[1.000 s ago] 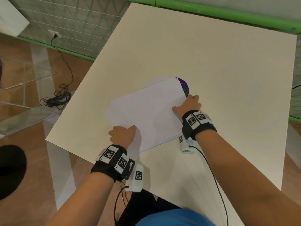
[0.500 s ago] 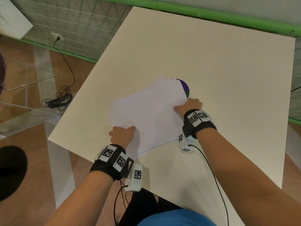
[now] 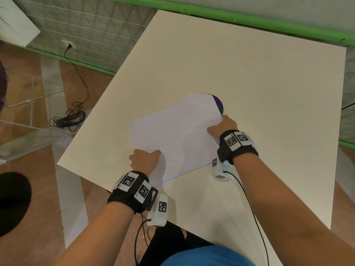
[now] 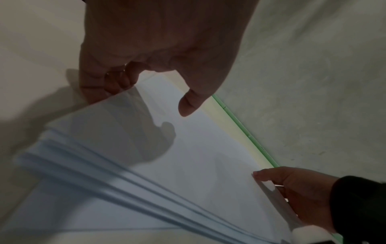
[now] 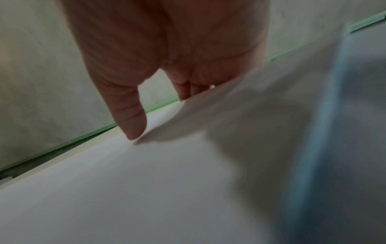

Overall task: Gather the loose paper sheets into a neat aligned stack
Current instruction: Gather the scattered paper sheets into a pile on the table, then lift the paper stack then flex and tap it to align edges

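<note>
Both hands grip a pile of white paper sheets (image 3: pixel 176 135) lying near the front edge of a cream desk (image 3: pixel 249 73). At the pile's near-left corner the left hand (image 3: pixel 144 160) has its fingers (image 4: pixel 112 82) curled under the edge and its thumb (image 4: pixel 188 105) raised just above the top sheet. At the far-right side the right hand (image 3: pixel 224 125) pinches the edge, thumb (image 5: pixel 131 118) at the rim and fingers tucked beneath lifted sheets; its wrist view is blurred. Sheet edges fan out unevenly at the far corner and along the near side, where several layers show stepped. A purple-and-green disc (image 3: pixel 219 104) peeks from under the pile's far-right corner. Off the desk's left edge, a coiled black cable (image 3: pixel 69 118) lies on the wooden floor (image 3: pixel 38 208).
</note>
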